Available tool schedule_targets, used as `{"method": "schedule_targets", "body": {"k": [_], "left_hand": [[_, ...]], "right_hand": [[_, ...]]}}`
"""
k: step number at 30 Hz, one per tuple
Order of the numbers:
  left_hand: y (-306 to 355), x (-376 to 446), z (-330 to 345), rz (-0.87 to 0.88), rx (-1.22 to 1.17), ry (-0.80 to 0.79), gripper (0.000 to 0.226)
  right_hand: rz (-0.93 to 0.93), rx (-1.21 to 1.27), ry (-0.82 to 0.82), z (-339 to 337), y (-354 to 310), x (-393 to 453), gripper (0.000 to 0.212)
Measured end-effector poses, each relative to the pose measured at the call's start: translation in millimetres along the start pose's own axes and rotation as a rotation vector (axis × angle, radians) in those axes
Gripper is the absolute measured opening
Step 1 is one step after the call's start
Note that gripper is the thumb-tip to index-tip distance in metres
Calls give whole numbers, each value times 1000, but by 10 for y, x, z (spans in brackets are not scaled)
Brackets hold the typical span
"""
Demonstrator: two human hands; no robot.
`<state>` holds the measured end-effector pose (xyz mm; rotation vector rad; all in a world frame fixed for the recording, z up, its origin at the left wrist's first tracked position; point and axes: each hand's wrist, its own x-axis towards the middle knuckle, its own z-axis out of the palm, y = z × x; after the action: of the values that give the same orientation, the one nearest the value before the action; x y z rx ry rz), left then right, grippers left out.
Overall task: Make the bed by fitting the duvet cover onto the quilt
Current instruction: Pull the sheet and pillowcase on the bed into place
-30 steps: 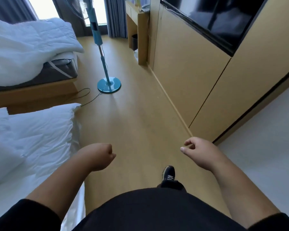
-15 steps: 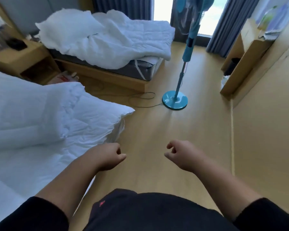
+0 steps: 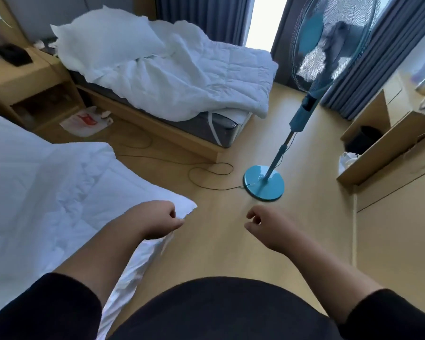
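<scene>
Both hands empty: left hand and right hand had fingers loosely curled. Quilt lay on near bed, corner overhanging foot edge. Risk: tripping on fan cord across floor.

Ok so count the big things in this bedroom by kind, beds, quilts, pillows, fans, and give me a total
Wooden-framed beds: 2, the near bed and the far bed
White quilted quilts: 2, one near, one far
White pillows: 1
Teal standing fans: 1
Total: 6
</scene>
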<state>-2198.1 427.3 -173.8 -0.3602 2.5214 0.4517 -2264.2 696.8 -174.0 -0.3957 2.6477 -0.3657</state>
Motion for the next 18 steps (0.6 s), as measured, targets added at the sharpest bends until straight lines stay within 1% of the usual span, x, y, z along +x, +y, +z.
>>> {"method": "schedule_targets", "body": {"k": [2, 5, 10, 14, 18], "left_hand": [[72, 398, -335, 18, 15, 12, 33], [136, 842, -686, 32, 4, 14, 29], [90, 1470, -933, -32, -25, -20, 30], [-92, 2036, -1113, -175, -114, -41, 31], [-231, 2614, -1331, -378, -247, -3, 31]], "right_hand": [[13, 45, 30, -244, -54, 352, 28], [10, 126, 13, -485, -150, 799, 28], [-50, 75, -78, -683, -303, 1755, 28], [-157, -13, -159, -782, -466, 2848, 26], [-307, -158, -207, -1030, -674, 3976, 25]]}}
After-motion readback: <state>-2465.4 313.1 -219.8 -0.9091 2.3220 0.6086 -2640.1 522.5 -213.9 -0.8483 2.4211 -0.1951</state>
